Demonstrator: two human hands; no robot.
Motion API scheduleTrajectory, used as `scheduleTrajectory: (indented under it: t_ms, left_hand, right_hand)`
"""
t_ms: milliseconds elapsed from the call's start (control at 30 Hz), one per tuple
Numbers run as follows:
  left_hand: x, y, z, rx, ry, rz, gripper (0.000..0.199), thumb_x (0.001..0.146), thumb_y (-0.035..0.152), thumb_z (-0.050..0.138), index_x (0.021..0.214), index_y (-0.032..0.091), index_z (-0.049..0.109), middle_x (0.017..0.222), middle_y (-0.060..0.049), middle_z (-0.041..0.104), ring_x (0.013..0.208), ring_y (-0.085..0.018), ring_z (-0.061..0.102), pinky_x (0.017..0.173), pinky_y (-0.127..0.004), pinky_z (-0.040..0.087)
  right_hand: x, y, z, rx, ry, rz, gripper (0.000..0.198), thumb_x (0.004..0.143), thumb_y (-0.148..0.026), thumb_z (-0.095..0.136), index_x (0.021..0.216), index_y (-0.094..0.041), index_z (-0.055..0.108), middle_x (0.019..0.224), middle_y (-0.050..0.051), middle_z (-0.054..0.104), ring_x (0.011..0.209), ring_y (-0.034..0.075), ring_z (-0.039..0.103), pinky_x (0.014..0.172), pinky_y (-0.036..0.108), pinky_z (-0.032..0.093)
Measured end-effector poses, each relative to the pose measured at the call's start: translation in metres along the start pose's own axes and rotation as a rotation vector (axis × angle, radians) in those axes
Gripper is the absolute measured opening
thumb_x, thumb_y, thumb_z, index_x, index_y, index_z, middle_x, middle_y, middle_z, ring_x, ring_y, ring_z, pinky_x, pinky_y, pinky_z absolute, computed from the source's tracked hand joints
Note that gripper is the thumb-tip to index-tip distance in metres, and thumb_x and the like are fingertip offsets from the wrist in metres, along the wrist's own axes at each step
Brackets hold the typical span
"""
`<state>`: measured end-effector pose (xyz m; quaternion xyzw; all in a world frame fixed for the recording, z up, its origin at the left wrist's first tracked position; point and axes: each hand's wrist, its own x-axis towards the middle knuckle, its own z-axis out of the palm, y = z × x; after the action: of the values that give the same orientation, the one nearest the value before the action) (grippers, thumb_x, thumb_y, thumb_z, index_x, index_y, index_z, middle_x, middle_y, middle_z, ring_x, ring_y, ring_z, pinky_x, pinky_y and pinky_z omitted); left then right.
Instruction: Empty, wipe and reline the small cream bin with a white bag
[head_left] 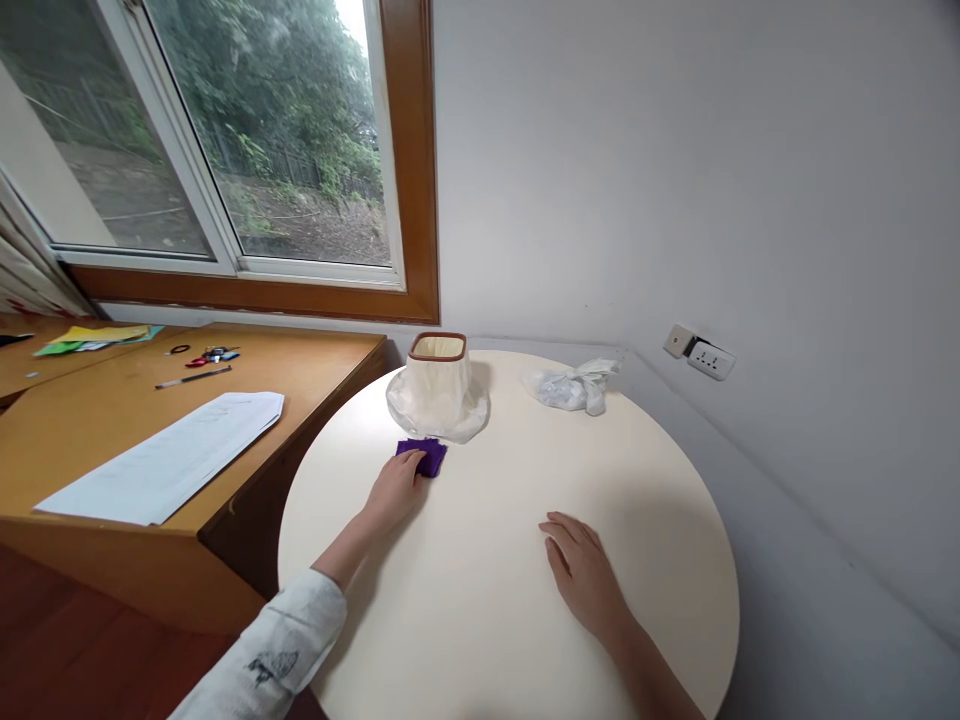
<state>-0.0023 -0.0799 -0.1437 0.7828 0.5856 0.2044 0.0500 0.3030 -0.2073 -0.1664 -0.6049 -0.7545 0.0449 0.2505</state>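
My left hand [399,482] reaches over the round white table [480,590], its fingers curled together on a folded purple cloth [433,459]. Part of the cloth is hidden under my fingers. Just beyond the cloth stands a small bin [438,390] lined with a pale plastic bag, a brown square rim [439,347] around its top. The bag's skirt spreads out on the tabletop around its base. My right hand [583,570] lies apart from these, on or just above the table, with nothing in it; thumb and fingers are apart.
A crumpled clear plastic bag [574,388] lies at the table's back right, near the wall. To the left, a wooden desk [315,400] holds papers [169,455], a pen [193,377] and small keys [214,355]. A power strip [711,360] is on the wall.
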Motion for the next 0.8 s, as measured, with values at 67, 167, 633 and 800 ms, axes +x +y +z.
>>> scheduleTrajectory:
  t_ms: [67,167,633,800]
  left_hand:
    - [0.004,0.000,0.002,-0.012,0.014,-0.016,0.037,0.076,0.017,0.040,0.108,0.016,0.060,0.115,-0.011,0.062,0.108,-0.028,0.055,0.095,-0.044,0.041]
    - [0.008,0.002,0.001,-0.050,0.047,-0.048,0.029,0.076,0.017,0.042,0.095,0.020,0.063,0.102,-0.009,0.066,0.100,-0.028,0.057,0.091,-0.043,0.041]
    - [-0.013,0.099,0.019,-0.676,-0.023,-0.063,0.026,0.089,0.035,0.034,0.091,0.020,0.056,0.081,-0.002,0.063,0.074,-0.016,0.056,0.071,-0.027,0.043]
    - [-0.018,0.118,0.024,-0.874,-0.099,-0.091,0.026,0.080,0.043,0.050,0.073,0.018,0.054,0.068,-0.001,0.057,0.064,-0.014,0.050,0.060,-0.024,0.039]
  right_hand:
    - [0.000,0.000,0.000,0.013,0.002,0.007,0.034,0.091,-0.025,0.031,0.108,-0.022,0.060,0.119,0.005,0.058,0.114,0.019,0.050,0.098,0.038,0.040]
    - [0.000,0.001,0.000,0.038,0.012,0.010,0.033,0.091,-0.025,0.031,0.107,-0.022,0.060,0.118,0.005,0.059,0.113,0.020,0.051,0.098,0.038,0.041]
    - [0.006,-0.003,-0.005,0.246,0.058,0.114,0.029,0.088,-0.026,0.038,0.110,-0.022,0.057,0.117,0.007,0.059,0.112,0.022,0.052,0.097,0.041,0.043]
    - [0.011,-0.009,-0.004,0.461,0.009,0.216,0.036,0.085,-0.036,0.047,0.119,-0.026,0.052,0.126,0.006,0.054,0.119,0.022,0.048,0.101,0.041,0.041]
